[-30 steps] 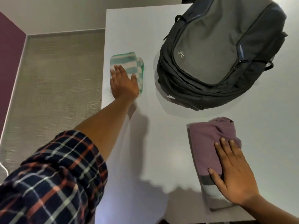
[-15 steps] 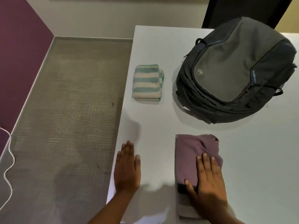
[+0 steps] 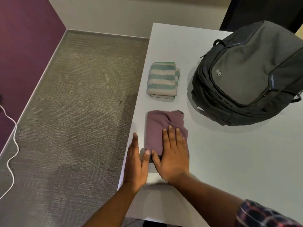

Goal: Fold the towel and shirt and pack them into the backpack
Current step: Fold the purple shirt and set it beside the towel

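Observation:
A folded purple shirt lies near the left edge of the white table. My right hand rests flat on its near half, fingers spread. My left hand lies flat on the table just left of the shirt, its thumb touching the shirt's near corner. Beyond the shirt sits a folded towel with green and cream stripes. The grey backpack lies at the back right, its zips shut as far as I can see.
The table's left edge runs right beside my left hand, with grey carpet below. A white cable trails on the floor by the purple wall.
My left hand came off the towel and drew back to the table beside the shirt. The right hand stayed flat on the shirt, which slid left toward the table edge.

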Tool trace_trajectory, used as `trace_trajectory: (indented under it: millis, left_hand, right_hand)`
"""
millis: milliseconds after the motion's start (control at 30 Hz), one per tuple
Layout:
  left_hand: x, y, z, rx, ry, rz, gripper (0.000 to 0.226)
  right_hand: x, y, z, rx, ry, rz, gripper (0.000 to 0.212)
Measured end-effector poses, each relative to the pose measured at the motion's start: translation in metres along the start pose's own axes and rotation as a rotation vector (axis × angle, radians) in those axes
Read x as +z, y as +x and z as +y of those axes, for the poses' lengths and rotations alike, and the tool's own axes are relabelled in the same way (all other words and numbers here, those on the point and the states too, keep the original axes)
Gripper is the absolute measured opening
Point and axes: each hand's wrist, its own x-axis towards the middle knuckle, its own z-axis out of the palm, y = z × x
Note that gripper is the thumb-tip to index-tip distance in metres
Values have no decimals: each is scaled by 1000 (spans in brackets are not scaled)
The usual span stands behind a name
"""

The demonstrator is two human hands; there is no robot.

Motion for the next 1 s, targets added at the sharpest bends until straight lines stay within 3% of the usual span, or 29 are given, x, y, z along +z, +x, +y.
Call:
trace_trajectory:
  millis: [167,533,733,1000]
  left_hand:
    - [-7,-1,-14,81,79,-50,55]
    - [-11,2,-14,110,225,-86,56]
    - [-21,1,9,2,349,-34,74]
    - [5,16,48,260,581,-161,61]
  right_hand:
    - [7,34,-31,19,4,-1,83]
    - [6,37,-30,10,34,5,82]
    - [-15,26,15,-182,104,-75,78]
    - [-30,-40,106,95,20,-95,76]
